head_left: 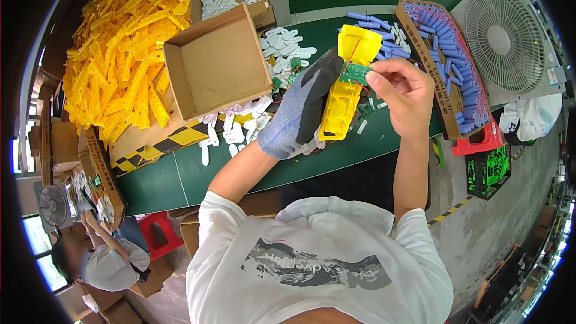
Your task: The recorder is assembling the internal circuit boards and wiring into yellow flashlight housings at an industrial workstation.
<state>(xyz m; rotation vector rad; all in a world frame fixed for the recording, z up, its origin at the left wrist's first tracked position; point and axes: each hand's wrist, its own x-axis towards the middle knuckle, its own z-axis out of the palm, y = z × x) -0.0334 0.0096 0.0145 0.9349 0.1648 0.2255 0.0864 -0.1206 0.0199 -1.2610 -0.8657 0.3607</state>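
My left hand point(306, 102), in a blue-grey glove with a dark palm, is closed round a yellow plastic housing point(337, 111), held tilted above the bench. A small green circuit board point(355, 74) lies across the middle of the housing, with thin red wires by it. My bare right hand point(403, 87) pinches the right end of the board between thumb and forefinger. Under and around the left hand lie white plastic pieces point(287, 42) and some more green boards, partly hidden by the glove.
An open cardboard box point(219, 63) stands left of my hands, beside a big heap of yellow housings point(120, 54). At the right are a carton of purple-blue cylindrical cells point(447, 54) and a fan point(507, 33). Another person point(114, 261) sits at the lower left.
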